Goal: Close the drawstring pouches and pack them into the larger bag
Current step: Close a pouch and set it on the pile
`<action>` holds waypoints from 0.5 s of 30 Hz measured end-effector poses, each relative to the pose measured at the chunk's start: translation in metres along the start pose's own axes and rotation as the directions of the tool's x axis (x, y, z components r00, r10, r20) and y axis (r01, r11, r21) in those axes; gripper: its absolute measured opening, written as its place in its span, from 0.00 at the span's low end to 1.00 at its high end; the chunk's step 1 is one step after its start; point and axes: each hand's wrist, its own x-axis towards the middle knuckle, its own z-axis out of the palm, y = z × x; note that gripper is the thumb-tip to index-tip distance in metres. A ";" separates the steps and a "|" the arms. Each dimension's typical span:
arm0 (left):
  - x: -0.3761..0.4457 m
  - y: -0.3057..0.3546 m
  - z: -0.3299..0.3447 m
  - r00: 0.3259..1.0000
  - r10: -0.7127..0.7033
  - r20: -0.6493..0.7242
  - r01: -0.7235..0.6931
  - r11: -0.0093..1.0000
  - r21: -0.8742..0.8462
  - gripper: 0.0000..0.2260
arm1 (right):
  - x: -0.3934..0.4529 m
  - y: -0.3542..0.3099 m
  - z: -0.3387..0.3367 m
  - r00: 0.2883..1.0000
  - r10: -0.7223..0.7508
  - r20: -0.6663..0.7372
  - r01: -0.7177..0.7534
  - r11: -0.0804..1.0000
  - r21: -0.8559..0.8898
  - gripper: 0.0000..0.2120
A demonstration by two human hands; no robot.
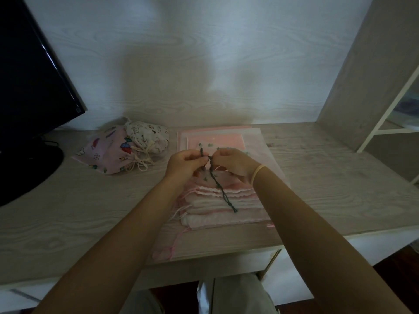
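My left hand (182,165) and my right hand (233,163) meet above a stack of pale pink and white sheer pouches (222,200) on the desk. Both pinch a dark green drawstring (217,182) near its top; its twisted tail hangs down over the stack. The pouch it belongs to, sheer with small green specks (212,177), lies under my hands and is mostly hidden. At the back left lie a pink printed bag (108,152) and a white printed pouch (147,137), both with cream cords tied.
A dark monitor (31,91) on a round stand fills the left side. The wooden desk (79,211) ends at a front edge near my lap. A shelf unit (385,98) rises on the right. Pink flat sheets (226,137) lie behind the stack.
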 end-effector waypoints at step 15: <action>0.005 -0.007 0.005 0.996 -0.006 -0.092 0.009 0.999 0.038 0.05 | -0.006 -0.014 -0.014 0.997 0.002 -0.081 0.074 0.394 0.916 0.19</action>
